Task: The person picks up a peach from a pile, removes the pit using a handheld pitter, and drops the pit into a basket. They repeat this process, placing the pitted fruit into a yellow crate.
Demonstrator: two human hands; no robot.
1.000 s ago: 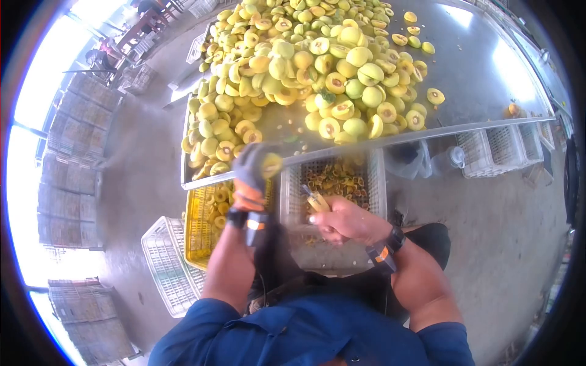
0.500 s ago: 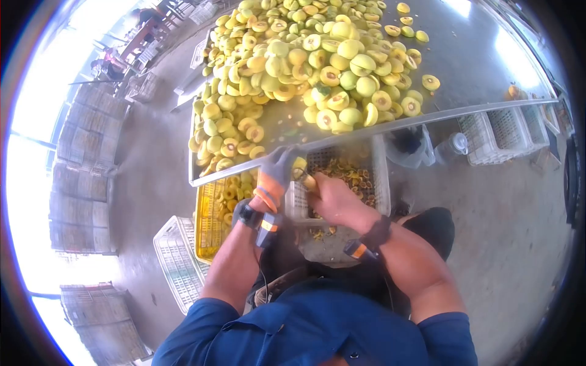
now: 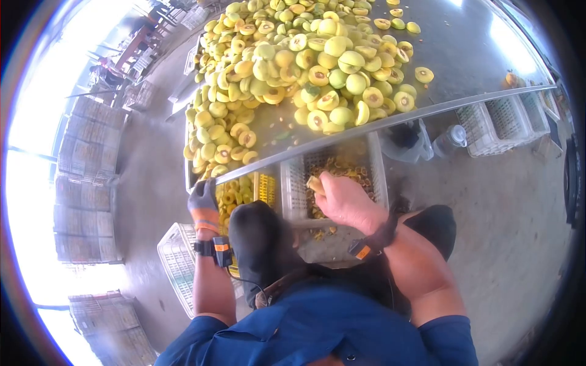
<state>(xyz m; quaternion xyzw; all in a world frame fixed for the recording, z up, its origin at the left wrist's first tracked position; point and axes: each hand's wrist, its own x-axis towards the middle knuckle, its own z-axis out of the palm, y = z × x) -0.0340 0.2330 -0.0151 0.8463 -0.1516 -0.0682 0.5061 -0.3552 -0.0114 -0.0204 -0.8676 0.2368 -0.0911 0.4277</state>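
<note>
My left hand (image 3: 204, 201), in a grey and orange glove, is at the left end of the metal table's front edge (image 3: 305, 147), beside halved yellow-green fruits (image 3: 221, 154). Its fingertips are too unclear to tell whether they hold anything. My bare right hand (image 3: 347, 200) is closed around a short tool with a yellowish handle (image 3: 315, 185). It is above a white crate (image 3: 381, 177) containing brown fruit scraps (image 3: 360, 174). A yellow crate (image 3: 265, 188) with fruit pieces stands under the table edge, left of the white crate.
A large heap of fruit (image 3: 305, 58) covers much of the table. White crates (image 3: 494, 128), a clear plastic jug (image 3: 450, 140) and a plastic bag (image 3: 415, 141) are at the right. Another white crate (image 3: 178, 259) stands at the lower left. Stacked crates (image 3: 85, 207) line the far left.
My left hand has moved left, away from my right hand and the tool, to the table's left corner. The yellow fruit piece between my hands is gone from there. My right hand has shifted slightly.
</note>
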